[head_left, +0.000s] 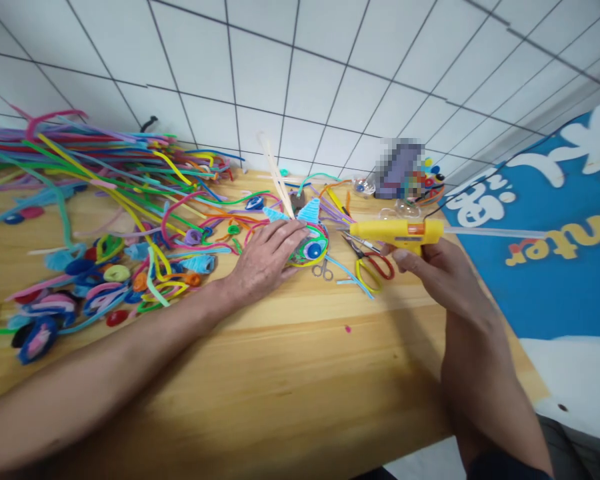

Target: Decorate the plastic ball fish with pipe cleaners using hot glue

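My right hand (437, 267) is closed around the handle of a yellow hot glue gun (395, 231), with a clear glue stick (490, 231) jutting from its back. The nozzle points left. My left hand (270, 257) grips a pipe-cleaner fish (320, 250) on the table, fingers over its top and thumb along its near side. A round blue eye and green, pink and yellow outlines show on the fish; its left part is hidden under my hand. Light blue fin pieces (310, 211) stand out behind it. Beside the fish lie scissors with red and yellow handles (375, 270).
Many coloured pipe cleaners (105, 153) heap at the back left, with several coiled pieces (100, 280) before them. Small metal scissors (323, 270) lie near the fish. Pale sticks (277, 177) rise behind it. A tiled wall (320, 80) bounds the wooden table (290, 373); a blue printed board (540, 280) is right.
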Demonstrator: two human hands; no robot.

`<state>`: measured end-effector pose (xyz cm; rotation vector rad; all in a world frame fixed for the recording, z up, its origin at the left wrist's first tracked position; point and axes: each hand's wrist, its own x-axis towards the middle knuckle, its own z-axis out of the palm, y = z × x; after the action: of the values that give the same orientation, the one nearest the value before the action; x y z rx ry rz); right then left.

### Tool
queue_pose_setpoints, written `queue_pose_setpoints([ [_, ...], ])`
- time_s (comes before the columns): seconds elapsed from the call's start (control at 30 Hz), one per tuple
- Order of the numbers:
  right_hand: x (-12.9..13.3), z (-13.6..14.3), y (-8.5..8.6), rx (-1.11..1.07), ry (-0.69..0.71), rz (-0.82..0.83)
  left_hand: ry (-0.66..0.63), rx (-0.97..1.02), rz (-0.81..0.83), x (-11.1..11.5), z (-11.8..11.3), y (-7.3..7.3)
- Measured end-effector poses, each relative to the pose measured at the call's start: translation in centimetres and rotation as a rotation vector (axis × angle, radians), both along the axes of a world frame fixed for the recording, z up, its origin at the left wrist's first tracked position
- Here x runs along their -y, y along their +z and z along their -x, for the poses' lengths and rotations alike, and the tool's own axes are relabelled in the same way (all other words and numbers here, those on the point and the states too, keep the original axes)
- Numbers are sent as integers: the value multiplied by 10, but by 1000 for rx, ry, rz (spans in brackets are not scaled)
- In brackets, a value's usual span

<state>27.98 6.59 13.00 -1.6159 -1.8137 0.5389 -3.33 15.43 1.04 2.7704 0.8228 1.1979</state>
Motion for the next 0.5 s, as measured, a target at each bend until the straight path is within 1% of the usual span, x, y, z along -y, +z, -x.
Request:
queue_pose_setpoints([
  [0.1, 8, -21, 3, -159, -126, -8, 4, 0, 13, 0, 0, 0],
  [0.17, 17, -41, -4, -209, -238, -19, 10, -4, 21, 0, 0, 0],
  [0.23, 28, -63, -19, -230, -394, -27, 10, -1, 12, 0, 0, 0],
  [0.33, 45, -90, -52, -190, -647, -14, 9, 9, -17, 0, -1, -1],
  [0.43, 51, -105, -83, -119, -769, 18, 14, 12, -46, -1, -1, -1],
  [0.5, 50, -111, -98, -77, -819, 24, 12, 12, -60, -2, -2, -1],
])
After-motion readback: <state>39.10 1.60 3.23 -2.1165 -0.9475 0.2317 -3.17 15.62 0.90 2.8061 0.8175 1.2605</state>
